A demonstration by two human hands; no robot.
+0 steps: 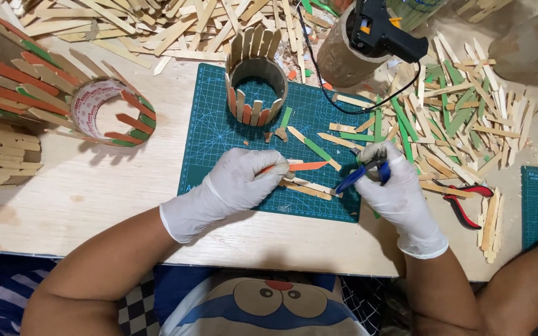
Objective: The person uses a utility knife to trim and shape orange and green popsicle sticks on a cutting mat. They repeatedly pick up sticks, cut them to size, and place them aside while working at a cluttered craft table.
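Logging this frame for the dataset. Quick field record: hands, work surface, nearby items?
left hand: gloved, holds orange stick
right hand: gloved, grips blue-handled cutter
surface: green cutting mat on wooden table
on mat: ring of upright sticks
right of mat: loose sticks, red-handled pliers
top: black glue gun

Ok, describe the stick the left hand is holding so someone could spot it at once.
Start at the green cutting mat in the middle of the wooden table. Near its lower edge, the gloved left hand pinches an orange craft stick pointing right toward the blue-handled cutters in the right hand. It is the only orange stick there; those beside it are plain or green.
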